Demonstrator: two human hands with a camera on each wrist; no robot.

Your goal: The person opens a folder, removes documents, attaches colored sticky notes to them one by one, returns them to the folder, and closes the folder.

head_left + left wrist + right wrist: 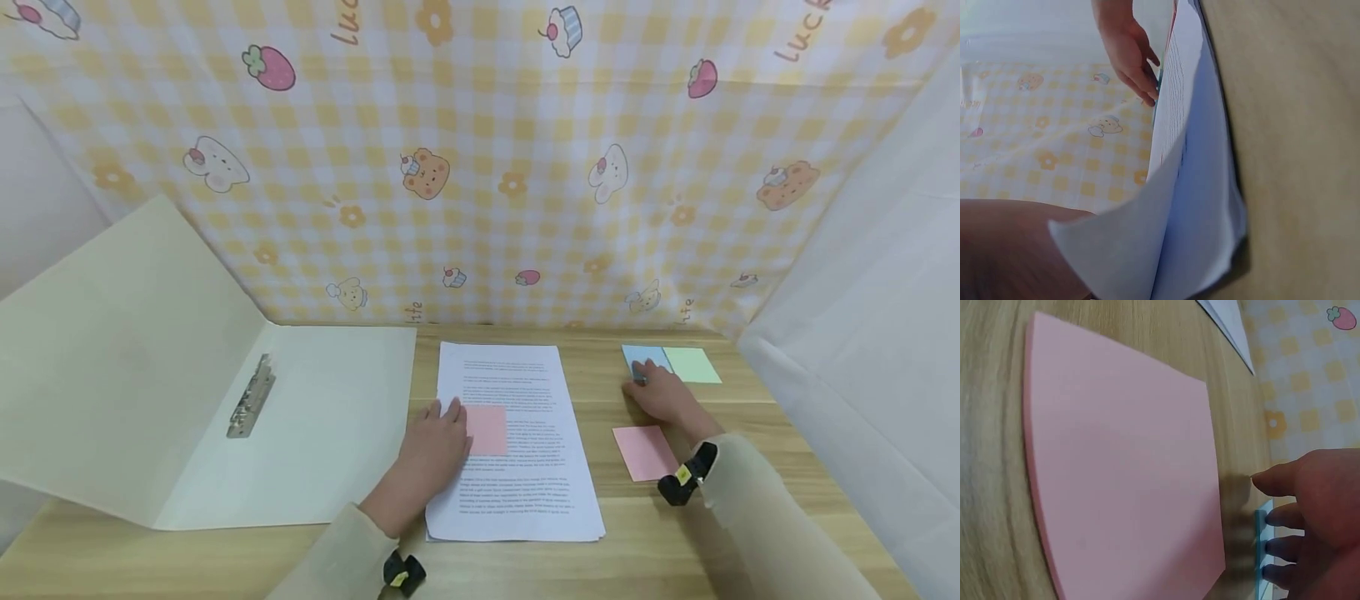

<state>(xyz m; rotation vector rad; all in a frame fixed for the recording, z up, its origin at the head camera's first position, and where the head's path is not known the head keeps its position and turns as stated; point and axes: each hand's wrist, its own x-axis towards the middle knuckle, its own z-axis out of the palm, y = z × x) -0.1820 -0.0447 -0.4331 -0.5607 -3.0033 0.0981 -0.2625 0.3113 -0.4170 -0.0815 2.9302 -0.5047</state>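
Note:
A stack of printed paper (pixel 517 483) lies on the table in the head view, with a pink sticky note (pixel 489 432) on its top sheet. My left hand (pixel 433 446) rests on the stack's left side, fingers extended beside the note. Close to that hand, the left wrist view has a corner of the upper sheets (pixel 1116 244) curving up. On the far right, the fingertips of my right hand (pixel 660 393) touch a blue sticky note pad (pixel 643 353). The right wrist view gives the thumb apart from the other fingers, which lie on the pad.
A pink sticky note pad (pixel 643 454) sits near my right wrist. A green sticky note pad (pixel 693 365) adjoins the blue one. At left an open white folder (pixel 330 417) has its cover raised and a metal clip (pixel 252 398) inside. A checkered cloth (pixel 480 167) hangs behind the table.

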